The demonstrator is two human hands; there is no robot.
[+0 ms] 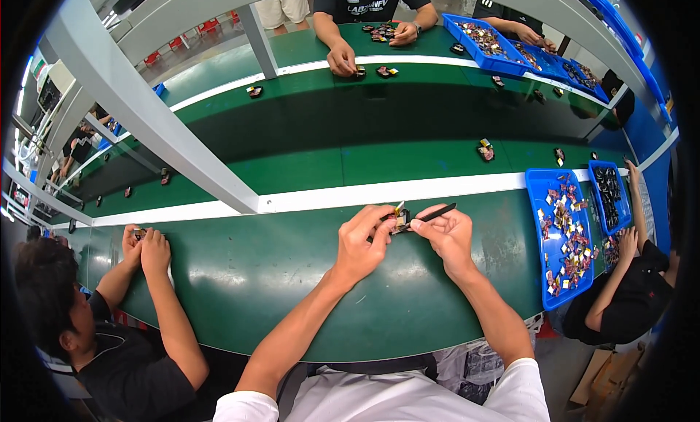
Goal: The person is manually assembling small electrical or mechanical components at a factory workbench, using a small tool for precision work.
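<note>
Above the green bench, in front of me, my left hand (362, 240) pinches a small black electronic assembly (402, 219) with a yellow-and-white tab sticking up. My right hand (446, 236) is closed around a slim black stick-like tool (437, 212), whose back end points up and right. The tool's tip meets the assembly or lies very close to it; my fingers partly hide the spot. Both hands are nearly together, close to the white rail.
At right stand a blue tray (534, 236) of small parts with yellow and white tabs and a blue tray (595, 176) of black parts. Beyond the white rail (313, 194), a belt (306, 165) carries scattered assemblies. Grey frame posts (157, 94) cross the left. Co-workers sit on both sides and opposite.
</note>
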